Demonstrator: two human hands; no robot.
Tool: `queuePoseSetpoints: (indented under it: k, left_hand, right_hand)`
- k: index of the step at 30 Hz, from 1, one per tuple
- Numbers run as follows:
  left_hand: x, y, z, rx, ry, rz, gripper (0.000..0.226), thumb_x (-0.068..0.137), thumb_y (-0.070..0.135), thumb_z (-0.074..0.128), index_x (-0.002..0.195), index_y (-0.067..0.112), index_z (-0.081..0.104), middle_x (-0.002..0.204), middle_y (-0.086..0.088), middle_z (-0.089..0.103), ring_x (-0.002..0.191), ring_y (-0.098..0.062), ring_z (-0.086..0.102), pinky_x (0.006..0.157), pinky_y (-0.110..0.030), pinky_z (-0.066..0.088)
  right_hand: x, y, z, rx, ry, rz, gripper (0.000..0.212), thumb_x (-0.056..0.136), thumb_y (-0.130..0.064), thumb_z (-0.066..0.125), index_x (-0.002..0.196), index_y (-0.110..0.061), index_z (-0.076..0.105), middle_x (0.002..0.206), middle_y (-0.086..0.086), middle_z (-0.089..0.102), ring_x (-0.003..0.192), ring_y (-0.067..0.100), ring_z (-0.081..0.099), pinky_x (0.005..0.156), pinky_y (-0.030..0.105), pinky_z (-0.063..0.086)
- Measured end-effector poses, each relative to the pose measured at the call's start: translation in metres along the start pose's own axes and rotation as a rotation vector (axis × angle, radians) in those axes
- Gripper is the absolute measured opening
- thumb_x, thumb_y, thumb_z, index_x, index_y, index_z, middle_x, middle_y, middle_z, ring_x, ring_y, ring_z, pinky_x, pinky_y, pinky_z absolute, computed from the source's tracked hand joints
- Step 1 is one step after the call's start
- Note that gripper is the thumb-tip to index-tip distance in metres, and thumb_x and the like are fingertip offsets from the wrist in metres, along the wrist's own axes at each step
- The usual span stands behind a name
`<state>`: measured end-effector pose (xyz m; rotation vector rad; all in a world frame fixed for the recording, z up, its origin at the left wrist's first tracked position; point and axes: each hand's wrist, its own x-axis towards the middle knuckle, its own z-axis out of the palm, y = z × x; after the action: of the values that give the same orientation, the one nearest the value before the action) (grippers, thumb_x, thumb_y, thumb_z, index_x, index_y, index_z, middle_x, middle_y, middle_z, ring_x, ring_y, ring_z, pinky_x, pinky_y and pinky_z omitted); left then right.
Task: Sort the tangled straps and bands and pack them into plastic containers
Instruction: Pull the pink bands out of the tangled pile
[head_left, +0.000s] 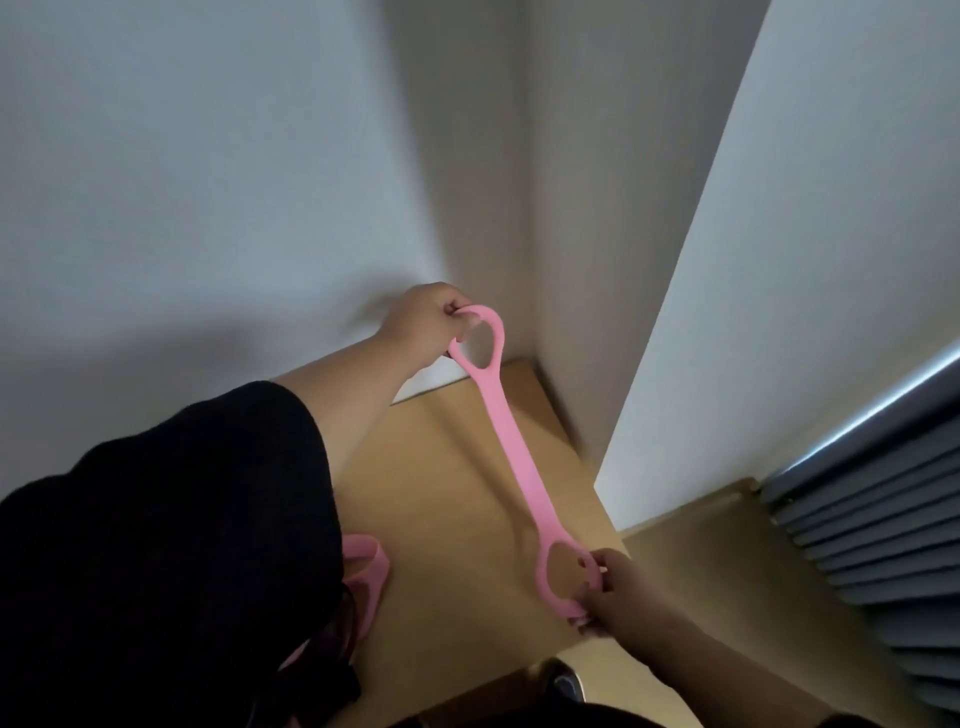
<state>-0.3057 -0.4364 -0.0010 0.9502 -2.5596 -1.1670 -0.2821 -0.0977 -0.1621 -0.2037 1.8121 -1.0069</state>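
A pink rubber band (511, 441) with a loop at each end is stretched straight above the wooden table (452, 499). My left hand (423, 322) grips the far loop, raised near the wall corner. My right hand (618, 603) pinches the near loop at the table's right front. Another pink band (366, 566) lies on the table at the left, partly hidden behind my black left sleeve, with dark straps (337, 649) beside it. No plastic container is in view.
White walls (208, 182) meet in a corner just behind the table. A slatted grey blind (878, 519) hangs at the right above a wooden ledge (727, 582). A dark round object (563, 678) sits below the table's front edge.
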Motion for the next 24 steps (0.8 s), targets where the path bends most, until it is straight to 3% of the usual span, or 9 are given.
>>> queuePoseSetpoints:
  k: [4, 7, 14, 17, 20, 21, 24]
  left_hand:
    - [0.032, -0.017, 0.028, 0.187, -0.075, 0.014, 0.009, 0.095, 0.024, 0.063, 0.091, 0.017, 0.067, 0.09, -0.002, 0.067, 0.081, -0.021, 0.06, 0.07, -0.032, 0.044]
    - [0.049, -0.025, 0.049, 0.334, -0.083, 0.042, 0.015, 0.097, 0.029, 0.06, 0.102, 0.019, 0.07, 0.095, 0.002, 0.063, 0.086, -0.016, 0.054, 0.07, -0.025, 0.034]
    - [0.077, -0.058, 0.096, 0.489, -0.09, 0.034, 0.02, 0.098, 0.031, 0.058, 0.111, 0.02, 0.068, 0.108, -0.002, 0.068, 0.094, -0.022, 0.062, 0.074, -0.027, 0.037]
    - [0.087, -0.066, 0.116, 0.624, -0.137, 0.035, 0.025, 0.1, 0.028, 0.053, 0.121, 0.02, 0.064, 0.121, -0.005, 0.065, 0.108, -0.029, 0.061, 0.084, -0.033, 0.044]
    - [0.088, -0.076, 0.129, 0.886, -0.251, -0.027, 0.039, 0.097, 0.015, 0.053, 0.135, 0.02, 0.055, 0.136, -0.013, 0.057, 0.119, -0.04, 0.057, 0.09, -0.059, 0.051]
    - [0.087, -0.08, 0.132, 0.922, -0.274, -0.034, 0.045, 0.095, 0.011, 0.054, 0.14, 0.018, 0.051, 0.139, -0.015, 0.054, 0.122, -0.042, 0.055, 0.091, -0.061, 0.05]
    - [0.077, -0.094, 0.135, 0.935, -0.251, 0.028, 0.05, 0.097, 0.016, 0.055, 0.145, 0.014, 0.043, 0.139, -0.018, 0.054, 0.122, -0.04, 0.055, 0.095, -0.053, 0.048]
  right_hand:
    - [0.009, 0.009, 0.0, -0.003, 0.063, 0.072, 0.028, 0.09, -0.002, 0.065, 0.111, -0.018, 0.055, 0.096, 0.014, 0.071, 0.072, 0.029, 0.075, 0.069, 0.047, 0.063]
    - [0.012, 0.011, 0.0, 0.009, 0.062, 0.101, 0.03, 0.09, -0.002, 0.065, 0.114, -0.017, 0.055, 0.102, 0.013, 0.069, 0.075, 0.029, 0.075, 0.069, 0.045, 0.063]
    - [0.006, 0.007, -0.004, -0.029, 0.083, 0.119, 0.034, 0.092, -0.002, 0.064, 0.113, -0.025, 0.051, 0.096, 0.009, 0.071, 0.069, 0.023, 0.075, 0.07, 0.044, 0.063]
    - [0.002, 0.01, -0.004, -0.092, 0.101, 0.099, 0.039, 0.092, -0.005, 0.062, 0.119, -0.029, 0.047, 0.093, 0.004, 0.07, 0.066, 0.02, 0.074, 0.068, 0.043, 0.063]
    - [-0.002, 0.01, -0.002, -0.193, 0.098, 0.068, 0.04, 0.092, -0.015, 0.063, 0.119, -0.035, 0.042, 0.089, -0.001, 0.071, 0.065, 0.015, 0.072, 0.07, 0.042, 0.062]
    - [-0.003, 0.011, -0.003, -0.209, 0.09, 0.07, 0.04, 0.092, -0.016, 0.063, 0.12, -0.036, 0.042, 0.088, -0.002, 0.071, 0.065, 0.014, 0.072, 0.07, 0.043, 0.061]
    - [-0.005, 0.01, -0.008, -0.264, 0.08, 0.076, 0.039, 0.092, -0.018, 0.063, 0.121, -0.033, 0.043, 0.083, -0.003, 0.072, 0.064, 0.01, 0.07, 0.07, 0.039, 0.061]
